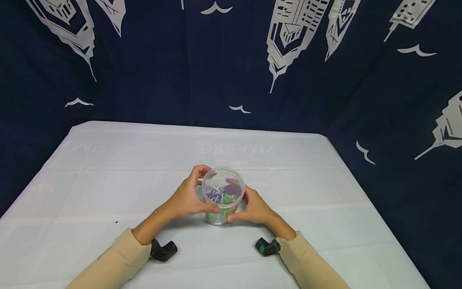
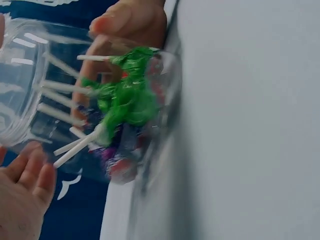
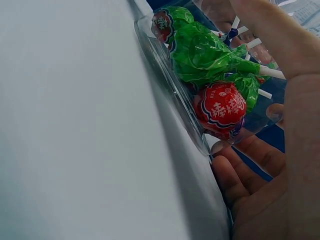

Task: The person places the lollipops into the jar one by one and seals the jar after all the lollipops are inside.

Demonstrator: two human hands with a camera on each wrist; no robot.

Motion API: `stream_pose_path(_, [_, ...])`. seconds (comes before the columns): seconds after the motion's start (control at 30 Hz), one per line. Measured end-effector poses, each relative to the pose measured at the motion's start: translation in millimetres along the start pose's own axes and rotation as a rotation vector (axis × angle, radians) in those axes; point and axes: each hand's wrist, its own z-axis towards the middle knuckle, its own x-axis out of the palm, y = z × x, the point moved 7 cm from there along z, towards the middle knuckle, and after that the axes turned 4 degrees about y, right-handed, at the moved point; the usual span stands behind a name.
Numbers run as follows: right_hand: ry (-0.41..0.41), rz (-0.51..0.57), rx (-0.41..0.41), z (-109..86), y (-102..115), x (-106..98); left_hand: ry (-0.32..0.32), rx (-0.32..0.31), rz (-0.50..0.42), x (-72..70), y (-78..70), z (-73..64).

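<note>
A clear plastic jar (image 1: pixel 216 222) with a round clear lid (image 1: pixel 221 175) stands upright on the white table in the head view. Lollipops (image 2: pixel 130 102) in green and purple wrappers lie inside it, their white sticks towards the lid. One with red wrapping (image 3: pixel 220 107) shows through the wall in the right wrist view. My left hand (image 1: pixel 189 196) holds the jar's upper part at the lid, thumb in front and fingers behind. Lower down, my right hand (image 1: pixel 254 208) grips the jar's right side, with its thumb near the base.
A white cloth (image 1: pixel 108 188) covers the table, with a small dark speck (image 1: pixel 116 222) to the left. Behind and at the sides hangs a dark blue curtain (image 1: pixel 155 72) with white building prints. Black wrist devices (image 1: pixel 163 251) sit by both beige sleeves.
</note>
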Motion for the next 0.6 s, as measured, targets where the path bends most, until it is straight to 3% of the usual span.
stream_pose_path(0.27, [-0.006, -0.006, -0.001, -0.9, 0.5, -0.5, 0.044, 0.064, -0.032, -0.9, -0.8, -1.3])
stream_pose_path(0.43, [-0.005, 0.001, 0.007, -1.5, -0.3, 0.1, -0.026, 0.016, 0.017, 0.8, 1.3, -0.6])
stream_pose_path(0.6, [-0.013, -0.009, 0.009, -1.2, -0.9, -0.5, 0.034, 0.012, -0.010, -4.3, -1.5, -0.1])
